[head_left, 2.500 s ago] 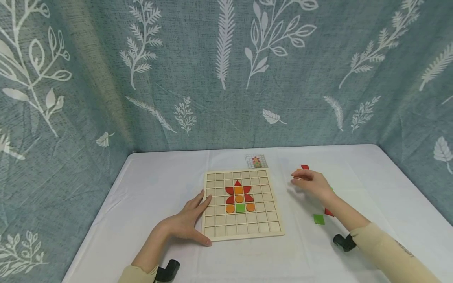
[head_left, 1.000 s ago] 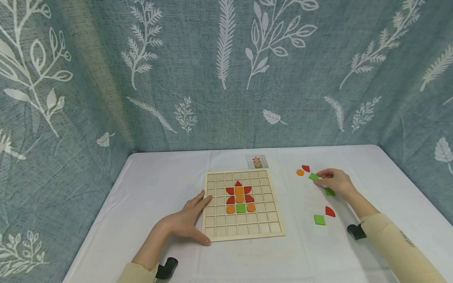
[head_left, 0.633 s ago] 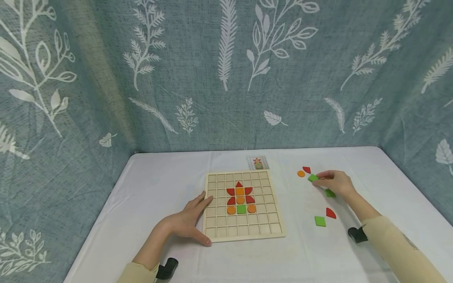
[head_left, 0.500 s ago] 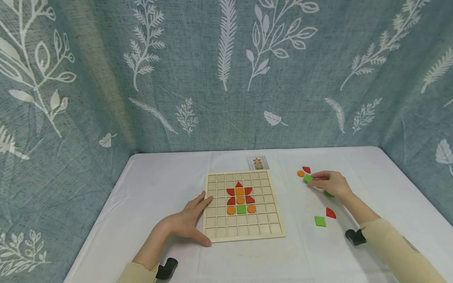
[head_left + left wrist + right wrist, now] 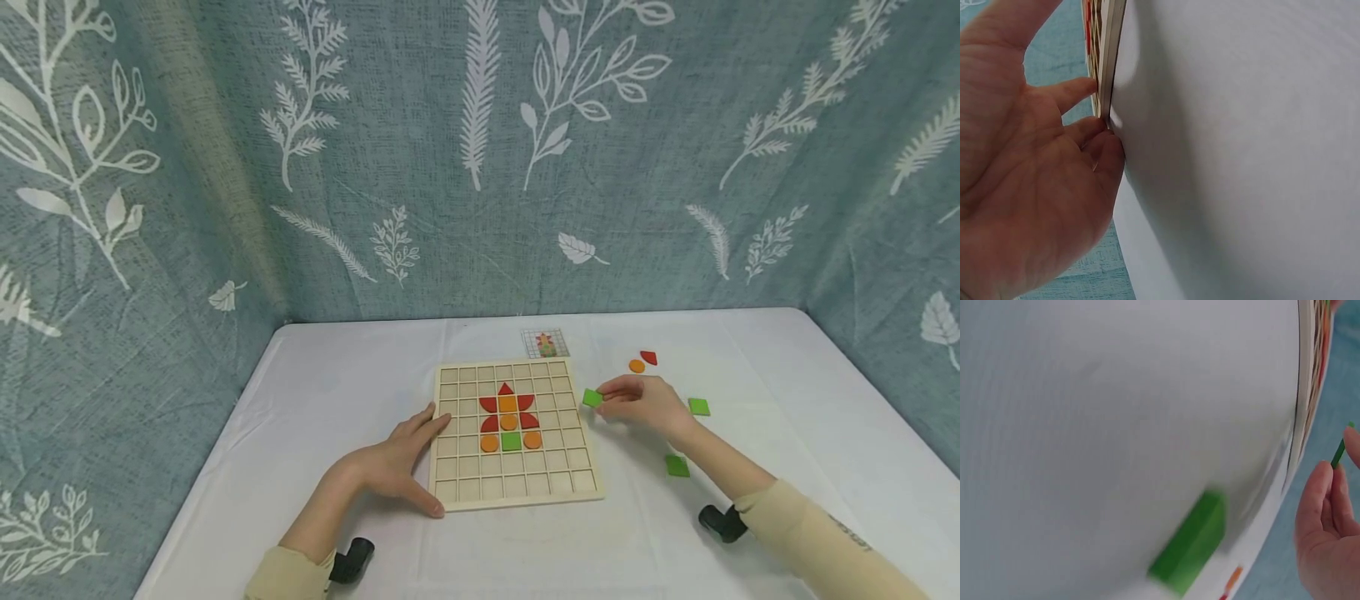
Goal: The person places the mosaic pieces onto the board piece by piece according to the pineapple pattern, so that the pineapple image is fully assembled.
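My right hand (image 5: 641, 404) pinches a green square tile (image 5: 592, 398) between thumb and fingertips, just off the right edge of the wooden grid board (image 5: 465, 492). The right wrist view shows that tile (image 5: 1339, 453) edge-on. My left hand (image 5: 397, 462) is spread along the board's left side, fingertips on the rim and thumb by the near-left corner; its fingers (image 5: 1079, 92) touch the frame in the left wrist view. In the grid lie a red triangle (image 5: 505, 389), red quarter-circles (image 5: 489, 405), an orange square (image 5: 507, 404), orange circles (image 5: 489, 443) and a green square (image 5: 511, 441).
Right of the board lie an orange circle (image 5: 637, 366), a red quarter-circle (image 5: 649, 357) and two green squares, one farther back (image 5: 699, 407) and one nearer (image 5: 677, 466). A small pattern card (image 5: 546, 343) sits behind the board. A patterned curtain (image 5: 450, 167) hangs beyond the table.
My right hand took the green square from among the loose pieces and carried it left to the board's edge. My forearm now covers the nearer red quarter-circle. The left hand stays on the board.
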`<control>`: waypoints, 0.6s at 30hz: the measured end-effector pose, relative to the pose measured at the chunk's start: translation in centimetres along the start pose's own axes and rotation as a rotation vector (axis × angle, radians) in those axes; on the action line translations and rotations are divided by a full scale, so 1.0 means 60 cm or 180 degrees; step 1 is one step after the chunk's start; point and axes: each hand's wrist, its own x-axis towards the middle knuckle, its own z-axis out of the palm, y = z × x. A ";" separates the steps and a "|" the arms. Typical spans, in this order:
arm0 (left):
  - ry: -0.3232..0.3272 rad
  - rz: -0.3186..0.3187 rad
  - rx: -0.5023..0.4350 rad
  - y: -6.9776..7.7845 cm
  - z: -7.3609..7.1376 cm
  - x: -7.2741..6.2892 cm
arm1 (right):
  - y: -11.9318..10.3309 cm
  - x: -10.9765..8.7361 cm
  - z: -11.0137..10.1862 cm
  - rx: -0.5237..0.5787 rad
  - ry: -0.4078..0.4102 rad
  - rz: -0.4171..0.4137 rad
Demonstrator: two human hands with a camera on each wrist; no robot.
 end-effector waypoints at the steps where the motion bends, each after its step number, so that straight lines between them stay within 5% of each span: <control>1: 0.0002 0.0000 -0.0001 0.000 0.000 0.000 | -0.003 -0.002 0.008 0.0008 -0.0034 -0.0011; 10: -0.0017 -0.0037 0.0025 0.004 -0.002 -0.002 | -0.022 -0.015 0.068 -0.0178 -0.0242 -0.0180; 18: -0.0016 0.0001 0.0023 0.006 -0.002 -0.004 | -0.034 -0.022 0.101 -0.0373 -0.0570 -0.0631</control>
